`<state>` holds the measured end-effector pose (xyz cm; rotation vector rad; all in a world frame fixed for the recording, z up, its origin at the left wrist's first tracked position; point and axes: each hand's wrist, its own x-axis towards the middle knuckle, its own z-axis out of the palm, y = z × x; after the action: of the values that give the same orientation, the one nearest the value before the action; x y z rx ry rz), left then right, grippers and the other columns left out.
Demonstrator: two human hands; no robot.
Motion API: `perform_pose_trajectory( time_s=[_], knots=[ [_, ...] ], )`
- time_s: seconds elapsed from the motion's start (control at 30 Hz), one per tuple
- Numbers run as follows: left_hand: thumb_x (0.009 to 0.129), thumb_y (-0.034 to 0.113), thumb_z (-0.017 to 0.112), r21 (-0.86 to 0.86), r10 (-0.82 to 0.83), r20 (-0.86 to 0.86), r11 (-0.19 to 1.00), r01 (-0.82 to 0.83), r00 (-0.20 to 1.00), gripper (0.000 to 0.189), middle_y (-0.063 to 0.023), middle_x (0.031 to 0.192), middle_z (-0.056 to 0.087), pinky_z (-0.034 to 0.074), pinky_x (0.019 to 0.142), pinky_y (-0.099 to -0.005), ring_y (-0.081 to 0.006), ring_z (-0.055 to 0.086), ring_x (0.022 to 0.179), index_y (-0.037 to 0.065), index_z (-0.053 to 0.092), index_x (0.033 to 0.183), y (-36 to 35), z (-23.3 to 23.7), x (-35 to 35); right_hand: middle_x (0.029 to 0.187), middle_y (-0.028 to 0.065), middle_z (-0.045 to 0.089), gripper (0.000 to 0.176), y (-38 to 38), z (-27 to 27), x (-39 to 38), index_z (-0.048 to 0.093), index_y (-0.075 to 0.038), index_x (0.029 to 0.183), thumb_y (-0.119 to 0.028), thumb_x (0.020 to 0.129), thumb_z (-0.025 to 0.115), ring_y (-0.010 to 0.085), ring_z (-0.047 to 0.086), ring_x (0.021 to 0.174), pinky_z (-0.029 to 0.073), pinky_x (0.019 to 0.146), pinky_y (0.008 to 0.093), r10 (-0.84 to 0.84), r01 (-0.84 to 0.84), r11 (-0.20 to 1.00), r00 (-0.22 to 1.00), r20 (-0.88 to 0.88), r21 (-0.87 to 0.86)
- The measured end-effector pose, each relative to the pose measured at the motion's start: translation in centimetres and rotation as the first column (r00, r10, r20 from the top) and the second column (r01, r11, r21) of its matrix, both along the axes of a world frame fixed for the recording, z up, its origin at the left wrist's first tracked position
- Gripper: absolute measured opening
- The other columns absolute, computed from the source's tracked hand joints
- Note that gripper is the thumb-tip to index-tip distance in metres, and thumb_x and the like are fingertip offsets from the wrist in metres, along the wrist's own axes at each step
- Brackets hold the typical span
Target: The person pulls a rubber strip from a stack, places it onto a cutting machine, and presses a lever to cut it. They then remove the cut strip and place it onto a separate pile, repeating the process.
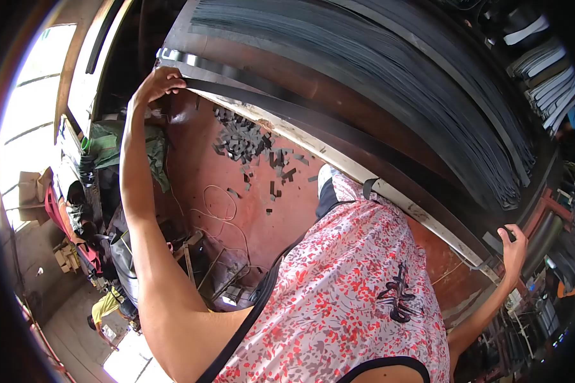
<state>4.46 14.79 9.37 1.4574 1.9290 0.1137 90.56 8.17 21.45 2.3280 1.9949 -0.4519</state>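
A long dark flat strip (287, 113), apparently rubber or leather, stretches along the near side of the workbench (313, 150). At its far-left end my left hand (160, 85) is closed, with the strip pinched between thumb and fingers. The strip's other end reaches toward my right hand (515, 250), at the bench's right corner. That hand's fingers are curled at the strip's end; the exact contact is hard to see against the dark background. Behind the strip lies a thick stack of similar long dark strips (377, 83), fanned along the bench.
Many small dark offcuts (243, 140) are scattered on the red floor (204, 166) below the bench. A thin cable (233, 220) loops there too. Bags and clutter (118, 255) stand at left, where another person (105, 309) bends. Stacked pale sheets (549, 80) sit at the far right.
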Motion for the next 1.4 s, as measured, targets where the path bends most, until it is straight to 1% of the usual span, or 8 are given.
perform_pose_trajectory(
  time_s=[0.07, 0.17, 0.2, 0.5, 0.6, 0.83, 1.17, 1.4],
  knots=[
    [0.08, 0.019, 0.073, 0.004, 0.007, 0.026, 1.0, -0.008, 1.0, 0.017, -0.0028, 0.07, 0.062, 0.046, 0.057, -0.027, -0.0112, 0.06, 0.064, 0.003, 0.069, 0.08, 1.6, -0.7, -2.6, 0.09, 0.0192, 0.065, 0.034, -0.1, 0.0, 0.1, 0.064, 0.003, 0.097, -0.026, 0.083, 0.071, 0.0339, 0.059, 0.084, 0.045, 0.085, 0.0387, -0.003, 0.003, 1.0, 1.0, 0.018, -0.018],
    [0.072, 0.029, 0.075, 0.002, -0.12, -0.394, 0.991, 0.132, 0.911, 0.023, -0.0067, 0.079, 0.066, 0.05, 0.069, -0.0367, -0.0217, 0.066, 0.076, 0.009, 0.07, 0.084, 3.6, 0.3, -4.1, 0.09, 0.0197, 0.065, 0.034, -0.3, 0.6, 0.4, 0.065, 0.002, 0.097, -0.027, 0.081, 0.072, 0.0358, 0.06, 0.085, 0.046, 0.084, 0.0394, -0.035, 0.038, 0.998, 0.998, 0.057, -0.046],
    [0.072, 0.033, 0.074, -0.01, -0.125, -0.436, 0.991, 0.134, 0.891, 0.026, -0.0057, 0.084, 0.069, 0.049, 0.077, -0.0391, -0.0251, 0.067, 0.085, 0.012, 0.072, 0.088, 4.1, 0.4, -4.8, 0.09, 0.0201, 0.065, 0.034, -0.5, 0.8, 0.5, 0.065, 0.002, 0.097, -0.028, 0.081, 0.072, 0.0367, 0.06, 0.086, 0.046, 0.084, 0.0398, -0.067, 0.071, 0.996, 0.995, 0.08, -0.057],
    [0.073, 0.031, 0.074, -0.062, -0.116, -0.594, 0.993, 0.098, 0.796, 0.024, -0.0059, 0.09, 0.071, 0.041, 0.09, -0.05, -0.0278, 0.066, 0.095, 0.014, 0.072, 0.089, 7.0, -1.5, -6.7, 0.093, 0.0201, 0.066, 0.035, -2.3, 0.2, 0.9, 0.068, -0.003, 0.096, -0.03, 0.076, 0.076, 0.0391, 0.061, 0.089, 0.047, 0.079, 0.0422, -0.085, 0.102, 0.992, 0.975, 0.206, -0.075],
    [0.072, 0.031, 0.079, -0.033, -0.069, -0.679, 0.997, 0.063, 0.731, 0.024, -0.005, 0.088, 0.071, 0.039, 0.088, -0.0533, -0.0281, 0.066, 0.094, 0.013, 0.069, 0.084, 7.3, -2.5, -7.1, 0.082, 0.0197, 0.065, 0.035, -2.5, -1.4, 2.1, 0.066, -0.002, 0.094, -0.028, 0.073, 0.078, 0.0381, 0.062, 0.078, 0.048, 0.072, 0.0413, -0.119, 0.142, 0.983, 0.975, 0.189, -0.115],
    [0.076, 0.032, 0.075, -0.02, -0.076, -0.658, 0.996, 0.083, 0.749, 0.023, -0.0059, 0.086, 0.071, 0.036, 0.091, -0.0555, -0.0281, 0.066, 0.093, 0.014, 0.069, 0.089, 7.4, -3.6, -7.0, 0.092, 0.0218, 0.066, 0.04, -3.3, -3.5, 2.1, 0.065, 0.0, 0.096, -0.029, 0.073, 0.079, 0.039, 0.062, 0.089, 0.047, 0.076, 0.0435, -0.196, 0.272, 0.909, 0.948, 0.251, -0.315],
    [0.079, 0.033, 0.072, 0.006, -0.08, -0.649, 0.994, 0.11, 0.757, 0.025, -0.0076, 0.092, 0.071, 0.037, 0.09, -0.0573, -0.0287, 0.066, 0.098, 0.014, 0.069, 0.095, 7.0, -5.0, -6.6, 0.085, 0.0271, 0.061, 0.04, -4.7, -5.6, 4.0, 0.064, 0.001, 0.093, -0.031, 0.074, 0.078, 0.0444, 0.059, 0.081, 0.046, 0.072, 0.0448, -0.18, 0.224, 0.943, 0.965, 0.19, -0.245],
    [0.079, 0.033, 0.073, -0.011, -0.054, -0.622, 0.998, 0.06, 0.781, 0.026, -0.0072, 0.096, 0.072, 0.034, 0.097, -0.0605, -0.0295, 0.066, 0.101, 0.016, 0.07, 0.099, 7.2, -5.4, -6.7, 0.081, 0.0248, 0.059, 0.04, -4.7, -6.3, 4.8, 0.063, 0.002, 0.091, -0.03, 0.074, 0.078, 0.0405, 0.054, 0.073, 0.044, 0.07, 0.0432, -0.221, 0.26, 0.942, 0.956, 0.193, -0.21]
  ],
)
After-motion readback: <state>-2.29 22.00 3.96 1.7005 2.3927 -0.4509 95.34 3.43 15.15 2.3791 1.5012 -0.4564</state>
